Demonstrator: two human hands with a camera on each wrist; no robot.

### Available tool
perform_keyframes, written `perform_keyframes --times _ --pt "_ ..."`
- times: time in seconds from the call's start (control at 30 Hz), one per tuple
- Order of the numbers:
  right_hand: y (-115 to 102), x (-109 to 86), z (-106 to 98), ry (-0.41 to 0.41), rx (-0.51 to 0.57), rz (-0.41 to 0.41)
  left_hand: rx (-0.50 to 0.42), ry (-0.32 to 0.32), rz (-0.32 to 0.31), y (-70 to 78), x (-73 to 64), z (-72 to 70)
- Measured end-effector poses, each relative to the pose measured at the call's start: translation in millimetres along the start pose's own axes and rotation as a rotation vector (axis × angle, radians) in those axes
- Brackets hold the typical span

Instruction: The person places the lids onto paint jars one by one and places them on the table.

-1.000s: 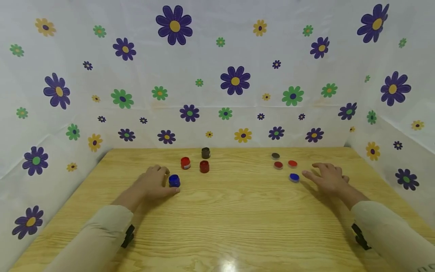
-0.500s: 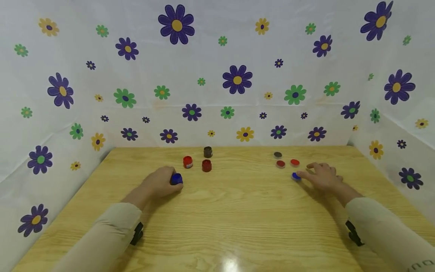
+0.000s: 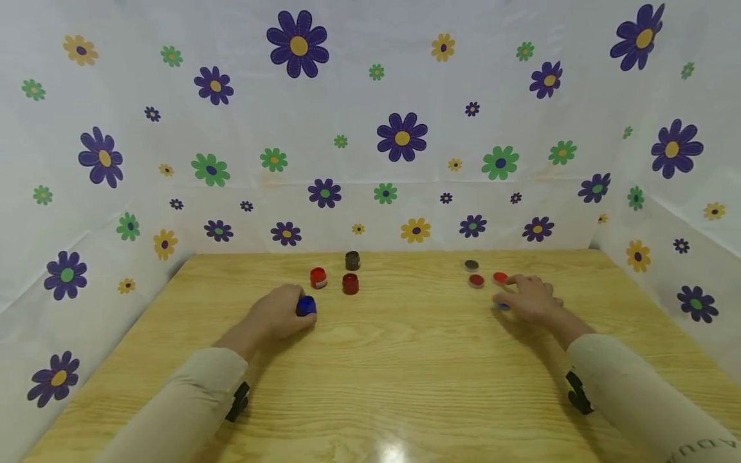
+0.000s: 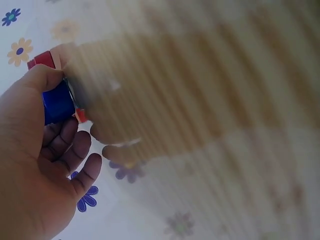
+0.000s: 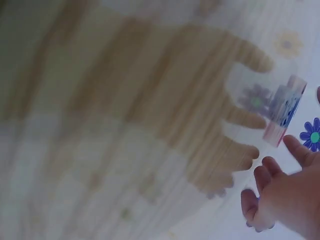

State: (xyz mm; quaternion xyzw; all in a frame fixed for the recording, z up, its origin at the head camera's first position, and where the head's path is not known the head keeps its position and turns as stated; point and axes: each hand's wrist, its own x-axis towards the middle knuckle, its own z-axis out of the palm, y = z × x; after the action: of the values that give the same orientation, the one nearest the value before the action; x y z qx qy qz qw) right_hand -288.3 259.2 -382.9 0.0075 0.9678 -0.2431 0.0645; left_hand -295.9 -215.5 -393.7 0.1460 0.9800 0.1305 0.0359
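Forward, both hands (image 3: pixel 278 313) (image 3: pixel 531 301), well apart

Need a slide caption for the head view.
Left hand grips a blue jar; right hand partly covers a blue lid on a wood-grain table.

Round blue lid (image 3: pixel 503 307) mostly hidden by right hand (image 3: pixel 530 300); small blue jar (image 3: pixel 306 307) partly covered by left hand (image 3: pixel 280 311).
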Motion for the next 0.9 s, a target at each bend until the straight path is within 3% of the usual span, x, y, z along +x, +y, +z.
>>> perform_keyframes --times 0.17,0.47,0.9 --pt "2.6 -1.2 0.2 0.036 -0.097 0.020 0.010 -0.013 0.043 8.3 1.8 1.9" --pt "8.7 1.6 4.5 0.031 -0.216 -0.020 0.114 0.012 0.005 9.4 -0.9 1.0" --pt "6.5 8.4 5.0 0.051 -0.353 -0.183 0.113 0.038 0.081 10.8 -1.6 1.8"
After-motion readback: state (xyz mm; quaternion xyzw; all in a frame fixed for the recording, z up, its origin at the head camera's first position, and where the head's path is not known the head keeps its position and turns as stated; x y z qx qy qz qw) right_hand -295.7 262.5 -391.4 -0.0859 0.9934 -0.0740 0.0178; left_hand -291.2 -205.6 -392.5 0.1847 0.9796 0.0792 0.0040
